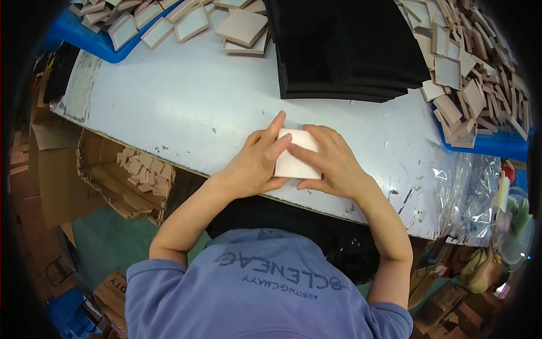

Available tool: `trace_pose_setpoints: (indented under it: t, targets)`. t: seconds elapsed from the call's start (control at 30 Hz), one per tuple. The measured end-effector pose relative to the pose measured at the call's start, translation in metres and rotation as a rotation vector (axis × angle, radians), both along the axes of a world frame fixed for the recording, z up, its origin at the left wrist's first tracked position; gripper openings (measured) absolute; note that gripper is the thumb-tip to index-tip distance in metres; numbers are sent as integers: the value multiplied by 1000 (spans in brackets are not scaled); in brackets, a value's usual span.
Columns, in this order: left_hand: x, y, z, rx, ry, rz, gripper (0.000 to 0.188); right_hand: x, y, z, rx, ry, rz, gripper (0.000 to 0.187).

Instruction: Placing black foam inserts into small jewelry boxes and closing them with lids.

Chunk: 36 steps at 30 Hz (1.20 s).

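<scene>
Between my two hands, over the near edge of the white table, is a small square box piece (294, 164) in pale pinkish beige. My left hand (261, 155) grips its left side, with some fingers lying over the top face and the thumb side low at the near edge. On the right side my right hand (333, 161) is closed round the piece, one finger reaching across its top. The underside of the piece is hidden, so I cannot tell whether it is one part or two fitted together.
A stack of black sheets (350, 51) lies beyond my hands on the white table (152, 107). Loose box pieces (243, 27) lie at the far edge. Blue trays stand left (116, 53) and right (497, 144), heaped with them. Clear plastic bags (468, 192) hang at right; a carton (121, 192) sits below left.
</scene>
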State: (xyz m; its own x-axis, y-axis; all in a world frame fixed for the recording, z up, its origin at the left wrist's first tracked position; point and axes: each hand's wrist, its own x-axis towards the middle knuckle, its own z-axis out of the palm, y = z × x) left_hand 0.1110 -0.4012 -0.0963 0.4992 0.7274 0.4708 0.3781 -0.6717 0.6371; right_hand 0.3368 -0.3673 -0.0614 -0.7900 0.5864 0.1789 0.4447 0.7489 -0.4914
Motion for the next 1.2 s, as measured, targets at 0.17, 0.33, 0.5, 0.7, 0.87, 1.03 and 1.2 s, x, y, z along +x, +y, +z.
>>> trace_pose_setpoints:
  t: [0.17, 0.33, 0.5, 0.7, 0.87, 1.03, 1.2]
  targets:
    - [3, -6, 17, -67, 475, 30, 89, 2, -8, 1, 69, -121, 18, 64]
    - [3, -4, 24, -93, 525, 28, 88, 0, -16, -6, 64, -181, -53, 62]
    - [-20, 23, 27, -83, 252, 116, 74, 11, 2, 38, 204, -83, -38, 56]
    - [-66, 162, 59, 103, 334, 348, 56, 16, 110, 115, 768, 289, -393, 23]
    - [-52, 212, 70, 112, 699, 208, 51, 12, 138, 103, 657, -17, -506, 13]
    - [-57, 194, 86, 70, 928, 304, 60, 1, 135, 93, 772, -1, -573, 8]
    - [-74, 146, 79, 366, 182, 381, 62, 10, 135, 80, 699, 271, -645, 7]
